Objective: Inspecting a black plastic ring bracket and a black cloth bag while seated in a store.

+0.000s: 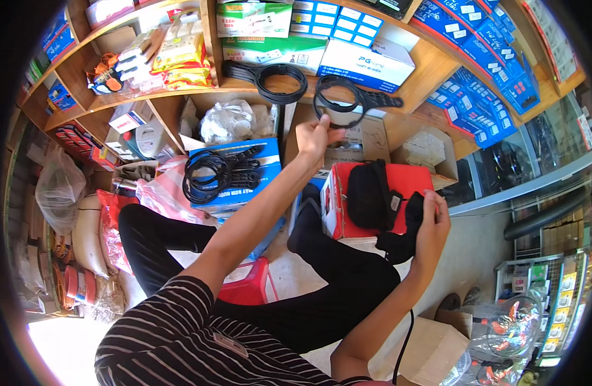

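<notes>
My left hand [317, 137] is raised at the shelf edge, its fingers on the lower rim of a black plastic ring with a ribbed handle [341, 101]. Beside it, a stack of similar black rings [281, 84] rests on the wooden shelf. My right hand [433, 224] holds a black cloth item [408, 231] at the right edge of a red box [411, 177]. On that box lies a black pouch [369, 195] with a small label. More black rings with handles [209, 176] lie on a blue carton [267, 159] at the left.
Wooden shelves [257, 90] with boxed goods curve across the front. An open cardboard box [445, 149] stands behind the red box. A red plastic stool [247, 284] is under my legs. Plastic-wrapped fans [513, 323] and a cardboard carton [431, 347] stand at lower right.
</notes>
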